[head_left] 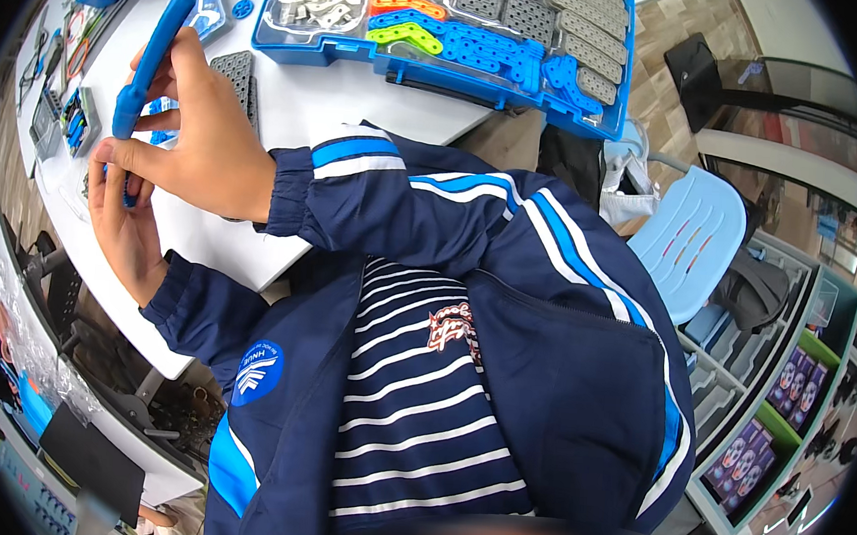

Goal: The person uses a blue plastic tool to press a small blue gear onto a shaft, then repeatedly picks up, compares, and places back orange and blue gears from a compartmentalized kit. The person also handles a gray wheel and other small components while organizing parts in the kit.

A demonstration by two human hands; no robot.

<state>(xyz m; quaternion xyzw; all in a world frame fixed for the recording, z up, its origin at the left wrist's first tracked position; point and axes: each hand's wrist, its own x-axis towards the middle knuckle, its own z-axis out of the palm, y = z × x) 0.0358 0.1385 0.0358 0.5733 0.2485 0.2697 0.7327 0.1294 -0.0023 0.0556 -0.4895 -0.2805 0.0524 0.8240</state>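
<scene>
A long, slightly curved blue plastic piece [152, 64], thicker near its lower part, stands tilted at the upper left. My right hand [199, 137] is closed on it, with the thumb stretched toward its lower end. Just below, my left hand [125, 231] has its fingers bent up against the right hand. A bit of blue shows between the left fingers; whether it belongs to the same piece I cannot tell. Behind my right hand, grey perforated plates [235, 80] and a few blue parts [164, 120] lie on the white table [306, 95].
A blue kit tray [442, 70] of sorted white, grey, orange, green and blue building parts sits at the table's far side. A small clear box [206, 8], a blue wheel [243, 9] and a box of small parts [79, 122] are leftward. A light blue chair [689, 241] stands right.
</scene>
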